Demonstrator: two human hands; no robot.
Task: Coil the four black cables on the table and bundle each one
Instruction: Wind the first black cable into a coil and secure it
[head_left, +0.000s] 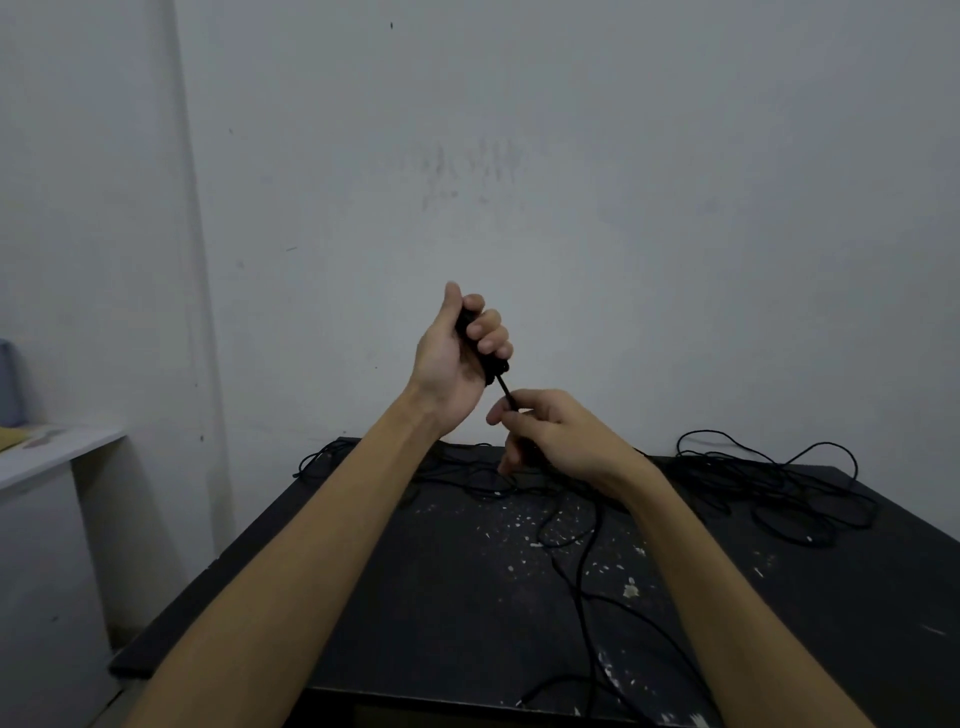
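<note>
Cables, black ones, are what this is all about, and nearest to us one loose cable (582, 587) is trailing across the front of the black table (426, 613), looping over a patch of pale paint flecks (631, 590) and running off the near edge. Both bare forearms are reaching out over the tabletop. Moving up, the right hand (550, 431) is hovering above the middle of the table, fingers curled, thumb and forefinger pinching a taut stretch of cable. That stretch is running straight up and to the left into the left hand (460, 358), which is raised higher, palm turned toward us, fingers wrapping around a small coiled bundle (470, 338) of black cable; how many turns are in it I can't tell, since the fingers are covering most of it. Behind the hands, more cable is lying in a loose strand (322, 457) along the far left edge of the table. Over at the far right, a big tangled heap of cable (769, 483) is sprawling on the tabletop, loops sticking up against the grey-white wall (571, 182). Off to the left, a white shelf (47, 457) is standing beside the table, well apart from the action.
</note>
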